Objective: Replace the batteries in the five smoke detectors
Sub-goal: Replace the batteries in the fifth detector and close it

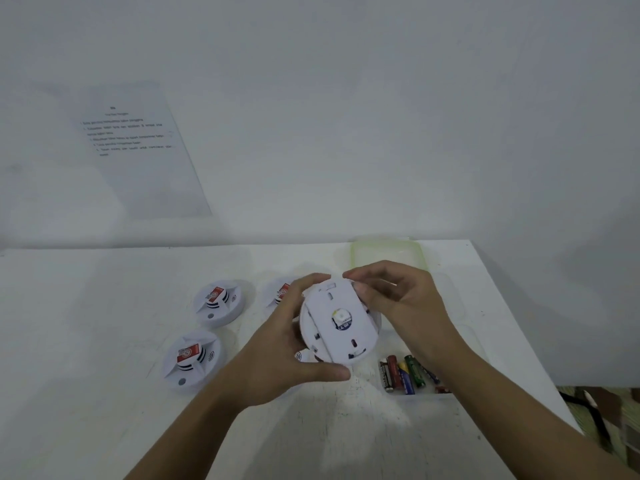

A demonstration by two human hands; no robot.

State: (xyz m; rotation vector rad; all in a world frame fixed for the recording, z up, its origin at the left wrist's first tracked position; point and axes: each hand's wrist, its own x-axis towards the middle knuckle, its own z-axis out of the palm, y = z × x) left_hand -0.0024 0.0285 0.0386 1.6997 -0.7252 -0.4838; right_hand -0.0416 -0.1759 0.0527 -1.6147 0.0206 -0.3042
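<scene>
Sitting on the white surface (104, 341) at your right, a clear tub (478, 344) is holding loose batteries (405, 374). You are holding an upturned smoke detector (341, 323) just left of it, left fingers (306, 284) curling round its side, right fingers (362, 273) pinching its upper rim.

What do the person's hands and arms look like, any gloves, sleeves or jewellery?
The left hand and right hand are bare: no gloves, rings or watch show. The left forearm and right forearm are uncovered too, with no sleeve in view down to the frame's edge.
</scene>
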